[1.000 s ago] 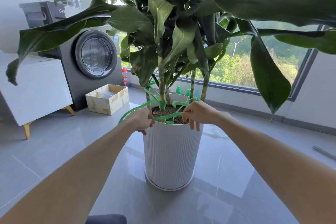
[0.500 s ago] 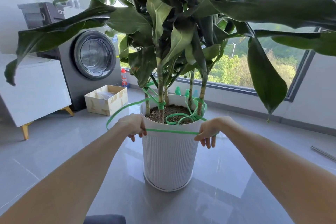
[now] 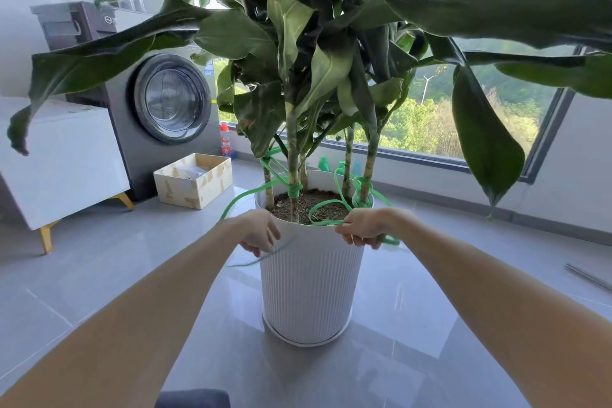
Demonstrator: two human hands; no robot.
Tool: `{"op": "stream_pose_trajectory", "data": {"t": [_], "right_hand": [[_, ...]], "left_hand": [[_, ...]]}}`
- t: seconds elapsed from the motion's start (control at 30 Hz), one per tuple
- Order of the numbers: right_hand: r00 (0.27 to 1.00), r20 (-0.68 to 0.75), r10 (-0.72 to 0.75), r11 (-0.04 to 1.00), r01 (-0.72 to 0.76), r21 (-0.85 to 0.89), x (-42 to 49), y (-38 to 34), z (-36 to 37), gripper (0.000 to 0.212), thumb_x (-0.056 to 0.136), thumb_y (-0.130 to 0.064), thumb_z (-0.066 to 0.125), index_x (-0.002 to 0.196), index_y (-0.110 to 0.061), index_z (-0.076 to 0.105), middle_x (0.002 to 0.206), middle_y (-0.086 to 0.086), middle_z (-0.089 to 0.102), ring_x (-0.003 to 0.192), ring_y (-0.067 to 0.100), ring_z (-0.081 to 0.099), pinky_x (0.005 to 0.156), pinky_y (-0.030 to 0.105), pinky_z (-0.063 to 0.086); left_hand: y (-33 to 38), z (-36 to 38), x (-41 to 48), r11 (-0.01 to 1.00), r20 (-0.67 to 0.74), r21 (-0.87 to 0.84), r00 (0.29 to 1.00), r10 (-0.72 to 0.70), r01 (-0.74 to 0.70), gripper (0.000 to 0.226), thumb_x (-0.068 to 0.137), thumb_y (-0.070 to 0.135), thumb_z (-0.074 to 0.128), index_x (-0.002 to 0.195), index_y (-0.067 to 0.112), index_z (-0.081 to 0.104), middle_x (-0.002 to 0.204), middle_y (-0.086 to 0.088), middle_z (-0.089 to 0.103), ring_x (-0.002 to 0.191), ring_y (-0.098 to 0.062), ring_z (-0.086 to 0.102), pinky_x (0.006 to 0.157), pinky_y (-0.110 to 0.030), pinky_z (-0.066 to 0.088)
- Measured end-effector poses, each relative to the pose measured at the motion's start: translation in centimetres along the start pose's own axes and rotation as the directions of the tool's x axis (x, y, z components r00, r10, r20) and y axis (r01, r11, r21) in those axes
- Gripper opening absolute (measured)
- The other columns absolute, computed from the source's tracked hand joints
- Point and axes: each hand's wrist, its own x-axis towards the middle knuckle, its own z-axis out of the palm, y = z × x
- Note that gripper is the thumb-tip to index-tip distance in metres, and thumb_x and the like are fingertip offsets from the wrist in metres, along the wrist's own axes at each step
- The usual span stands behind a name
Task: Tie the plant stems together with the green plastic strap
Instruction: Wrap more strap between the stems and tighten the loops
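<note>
As the strap (image 3: 294, 190) seems light, springy and slick, it is gripped close to the stems (image 3: 292, 149) by the right hand (image 3: 364, 228) at the pot (image 3: 311, 281) rim; what the left hand (image 3: 260, 231) holds cannot be told.

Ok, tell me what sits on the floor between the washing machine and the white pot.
An open cardboard box sits on the floor between the washing machine and the white pot, shown in the head view.

Arms extended, left hand (image 3: 260, 230), right hand (image 3: 364, 227) curled
</note>
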Motion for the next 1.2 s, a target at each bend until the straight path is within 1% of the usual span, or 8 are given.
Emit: {"op": "stream_pose_trajectory", "data": {"t": [0.17,0.3,0.47,0.63,0.8,0.97,1.1,1.2], "right_hand": [[0.992,0.116,-0.044,0.997,0.036,0.070,-0.4,-0.7,-0.6,0.034,0.102,-0.037,0.037,0.088,-0.014,0.058,0.061,-0.003,0.046,0.038,0.006,0.032,0.039,0.017,0.029],[0.977,0.200,-0.071,0.974,0.025,0.224,-0.6,-0.8,-0.9,0.030,0.103,-0.029,0.037,0.095,-0.010,0.058,0.062,-0.002,0.046,0.040,0.005,0.029,0.040,0.016,0.026],[0.973,0.199,-0.116,0.939,0.042,0.340,-0.8,-0.6,-1.6,0.023,0.102,-0.022,0.041,0.095,-0.011,0.059,0.064,-0.003,0.049,0.043,0.006,0.031,0.041,0.016,0.028],[0.994,0.107,-0.011,0.999,0.006,0.049,-0.3,0.5,-1.2,0.024,0.100,-0.026,0.045,0.087,-0.015,0.062,0.068,-0.004,0.055,0.049,0.007,0.038,0.047,0.018,0.033],[0.981,0.085,0.175,0.958,-0.150,-0.243,-0.3,1.3,-0.4,0.043,0.101,-0.042,0.035,0.075,-0.014,0.056,0.069,-0.001,0.051,0.057,0.013,0.045,0.060,0.025,0.041],[0.904,0.269,0.332,0.939,-0.344,-0.003,-0.6,0.7,-0.1,0.044,0.098,-0.046,0.040,0.077,-0.009,0.052,0.064,0.005,0.055,0.057,0.022,0.054,0.053,0.036,0.055],[0.948,0.190,0.255,0.964,-0.234,-0.128,-0.2,0.4,0.0,0.039,0.101,-0.040,0.037,0.076,-0.012,0.049,0.065,0.000,0.068,0.060,0.014,0.066,0.065,0.031,0.051],[0.974,0.134,0.180,0.972,-0.156,-0.174,0.6,1.3,0.4,0.035,0.103,-0.029,0.033,0.078,-0.013,0.051,0.076,-0.002,0.067,0.063,0.009,0.063,0.059,0.023,0.041]], "left_hand": [[2.2,0.4,0.4,0.975,-0.076,-0.131,0.982,0.171,-0.180,0.040,0.090,0.024,0.062,0.125,0.008,0.050,0.120,-0.007,0.060,0.053,-0.008,0.061,0.042,-0.014,0.043],[3.1,0.8,0.0,0.967,0.008,-0.144,0.977,0.215,-0.212,0.045,0.087,0.029,0.065,0.129,0.015,0.052,0.123,-0.004,0.059,0.055,-0.012,0.061,0.038,-0.012,0.039],[3.1,1.2,0.3,0.967,-0.006,-0.143,0.977,0.214,-0.212,0.018,0.093,0.027,0.057,0.101,0.014,0.066,0.112,-0.002,0.068,0.051,-0.010,0.061,0.038,-0.014,0.035],[1.8,0.7,0.1,0.991,-0.011,-0.102,0.996,0.091,-0.091,0.029,0.101,0.017,0.039,0.104,0.006,0.064,0.104,-0.006,0.071,0.039,-0.007,0.055,0.040,-0.017,0.038],[-0.9,0.6,-0.7,0.993,0.057,0.026,0.992,-0.115,0.114,0.029,0.099,0.010,0.034,0.106,0.005,0.062,0.108,-0.008,0.070,0.048,-0.014,0.057,0.042,-0.018,0.044],[-1.4,0.3,-1.0,0.980,0.022,0.065,0.982,-0.188,0.187,0.029,0.096,0.007,0.035,0.109,0.003,0.061,0.107,-0.008,0.070,0.051,-0.018,0.058,0.055,-0.025,0.050],[-1.8,0.4,-0.8,0.961,-0.038,0.116,0.968,-0.249,0.252,0.028,0.094,0.006,0.037,0.107,0.003,0.062,0.101,-0.006,0.071,0.061,-0.025,0.064,0.075,-0.033,0.056],[-1.8,0.3,-0.6,0.948,-0.062,0.149,0.959,-0.276,0.282,0.027,0.094,0.005,0.038,0.108,0.004,0.061,0.101,-0.005,0.071,0.073,-0.027,0.066,0.080,-0.031,0.056]]}}
